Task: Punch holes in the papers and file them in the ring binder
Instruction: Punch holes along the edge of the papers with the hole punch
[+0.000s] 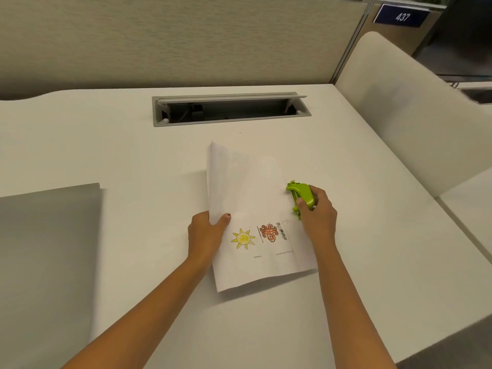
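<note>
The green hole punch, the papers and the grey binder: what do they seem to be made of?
The green hole punch, in the right hand, looks like glossy plastic with small metal pins: it shines. The papers are thin matte paper; they curve where the left hand holds them. The grey binder seems matte plastic or coated board; its flat even cover leaves that open.

Two bare forearms (149,302), bare left hand (206,231), bare right hand (319,218), left thumbnail (227,216) painted pale with dark specks
</note>
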### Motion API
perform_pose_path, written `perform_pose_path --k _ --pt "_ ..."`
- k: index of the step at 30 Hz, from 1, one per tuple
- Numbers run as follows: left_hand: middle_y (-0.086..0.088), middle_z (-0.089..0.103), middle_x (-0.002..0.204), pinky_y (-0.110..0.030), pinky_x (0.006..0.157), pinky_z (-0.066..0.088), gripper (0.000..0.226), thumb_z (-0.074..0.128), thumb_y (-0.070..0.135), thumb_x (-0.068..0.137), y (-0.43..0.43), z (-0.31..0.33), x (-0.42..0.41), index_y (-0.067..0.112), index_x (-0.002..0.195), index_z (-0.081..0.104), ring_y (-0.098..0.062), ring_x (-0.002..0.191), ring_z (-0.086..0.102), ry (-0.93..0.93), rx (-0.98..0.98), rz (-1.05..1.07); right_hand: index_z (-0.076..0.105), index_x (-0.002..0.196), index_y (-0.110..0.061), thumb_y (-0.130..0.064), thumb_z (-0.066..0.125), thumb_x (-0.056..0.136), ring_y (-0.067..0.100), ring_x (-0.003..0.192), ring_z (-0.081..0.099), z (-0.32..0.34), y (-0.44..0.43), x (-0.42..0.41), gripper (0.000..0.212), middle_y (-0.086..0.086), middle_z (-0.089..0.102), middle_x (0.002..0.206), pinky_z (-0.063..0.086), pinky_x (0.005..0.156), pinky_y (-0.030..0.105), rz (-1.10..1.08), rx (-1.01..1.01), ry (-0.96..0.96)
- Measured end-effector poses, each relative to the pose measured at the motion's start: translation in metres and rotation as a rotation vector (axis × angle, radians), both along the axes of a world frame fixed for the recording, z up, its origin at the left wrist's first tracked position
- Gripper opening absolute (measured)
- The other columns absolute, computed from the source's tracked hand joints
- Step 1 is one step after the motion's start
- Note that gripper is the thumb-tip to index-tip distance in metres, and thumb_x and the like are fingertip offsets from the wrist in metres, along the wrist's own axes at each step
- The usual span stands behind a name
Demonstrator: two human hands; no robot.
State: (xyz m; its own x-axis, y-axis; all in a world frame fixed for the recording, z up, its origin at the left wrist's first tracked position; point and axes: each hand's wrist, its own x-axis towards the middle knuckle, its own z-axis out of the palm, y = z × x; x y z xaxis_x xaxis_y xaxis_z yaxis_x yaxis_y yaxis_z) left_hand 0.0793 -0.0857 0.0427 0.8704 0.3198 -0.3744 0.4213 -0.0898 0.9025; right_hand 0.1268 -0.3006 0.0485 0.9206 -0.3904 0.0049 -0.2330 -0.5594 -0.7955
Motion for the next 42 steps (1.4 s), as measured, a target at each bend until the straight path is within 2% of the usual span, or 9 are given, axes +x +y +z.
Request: perform_pose_path --k 4,5,7,11,16,22,28,35,42 --pt "-0.004 0.071 0.08 -0.033 0.062 0.052 0.015 0.062 0.024 0.088 0.001 -0.001 0.0 0.011 0.079 0.066 -0.027 0.074 0.067 -0.003 -0.004 -0.007 0.056 0.123 -0.012 -0.027 0.057 0.093 0.012 0.088 0.056 0.007 -0.005 0.016 0.034 0.002 0.06 0.113 0.04 0.056 0.002 0.014 -0.008 0.051" --pt "-0.003 0.071 0.079 -0.032 0.061 0.051 0.015 0.062 0.023 0.088 0.001 -0.002 0.0 0.011 0.079 0.066 -0.027 0.073 0.067 -0.003 -0.004 -0.006 0.056 0.122 -0.013 -0.032 0.056 0.093 0.017 0.095 0.056 0.009 -0.005 0.022 0.035 0.002 0.06 0.113 0.042 0.063 0.003 0.012 -0.029 0.05" --pt "-0.003 0.071 0.08 -0.03 0.059 0.05 0.015 0.063 0.023 0.088 0.001 -0.002 0.0 0.011 0.08 0.066 -0.026 0.073 0.067 -0.006 -0.001 -0.005 0.06 0.117 -0.014 -0.035 0.055 0.092 0.024 0.104 0.058 0.012 -0.004 0.039 0.033 0.003 0.064 0.113 0.047 0.084 0.024 0.02 -0.085 0.058" --pt "-0.005 0.072 0.082 -0.031 0.062 0.051 0.015 0.063 0.024 0.088 0.0 -0.002 0.001 0.012 0.08 0.066 -0.027 0.076 0.068 -0.014 0.01 -0.007 0.07 0.095 -0.011 -0.028 0.057 0.089 0.024 0.094 0.062 0.022 0.005 0.08 0.022 0.005 0.071 0.101 0.048 0.077 0.03 0.093 -0.194 0.264" --pt "-0.006 0.072 0.083 -0.033 0.063 0.053 0.017 0.062 0.025 0.089 0.0 -0.003 0.002 0.01 0.082 0.067 -0.027 0.077 0.069 -0.018 0.017 -0.008 0.065 0.104 -0.011 -0.035 0.067 0.078 0.032 0.104 0.058 0.019 0.022 0.102 0.036 0.009 0.067 0.106 0.046 0.093 0.039 0.104 -0.307 0.477" --pt "-0.002 0.071 0.078 -0.036 0.066 0.053 0.018 0.062 0.024 0.089 -0.001 -0.002 0.001 0.018 0.072 0.062 -0.027 0.077 0.068 -0.033 0.038 0.001 0.068 0.084 -0.018 -0.023 0.073 0.078 0.025 0.102 0.059 0.016 0.016 0.099 0.009 0.0 0.067 0.097 0.046 0.095 0.043 0.079 -0.133 0.382" --pt "0.001 0.068 0.077 -0.04 0.072 0.055 0.015 0.062 0.025 0.089 -0.003 -0.001 0.002 0.015 0.078 0.064 -0.028 0.08 0.068 -0.04 0.06 -0.002 0.075 0.089 -0.013 -0.009 0.079 0.072 0.017 0.084 0.061 0.021 0.005 0.096 0.018 0.002 0.068 0.088 0.053 0.08 0.029 0.056 0.122 0.33" --pt "0.005 0.066 0.075 -0.038 0.073 0.055 0.018 0.062 0.025 0.089 -0.003 0.002 0.005 0.022 0.072 0.059 -0.028 0.081 0.067 -0.024 0.042 0.004 0.068 0.064 -0.025 -0.007 0.079 0.065 0.016 0.081 0.061 0.021 0.007 0.096 0.021 -0.004 0.066 0.076 0.055 0.082 0.032 0.027 0.164 0.314" --pt "0.003 0.067 0.076 -0.037 0.069 0.054 0.019 0.062 0.025 0.089 -0.005 0.001 0.001 0.021 0.07 0.059 -0.028 0.078 0.067 -0.032 0.051 0.028 0.072 0.072 -0.024 -0.009 0.07 0.065 0.017 0.089 0.066 0.017 0.011 0.089 0.016 -0.007 0.072 0.084 0.056 0.082 0.038 0.015 0.033 0.271"
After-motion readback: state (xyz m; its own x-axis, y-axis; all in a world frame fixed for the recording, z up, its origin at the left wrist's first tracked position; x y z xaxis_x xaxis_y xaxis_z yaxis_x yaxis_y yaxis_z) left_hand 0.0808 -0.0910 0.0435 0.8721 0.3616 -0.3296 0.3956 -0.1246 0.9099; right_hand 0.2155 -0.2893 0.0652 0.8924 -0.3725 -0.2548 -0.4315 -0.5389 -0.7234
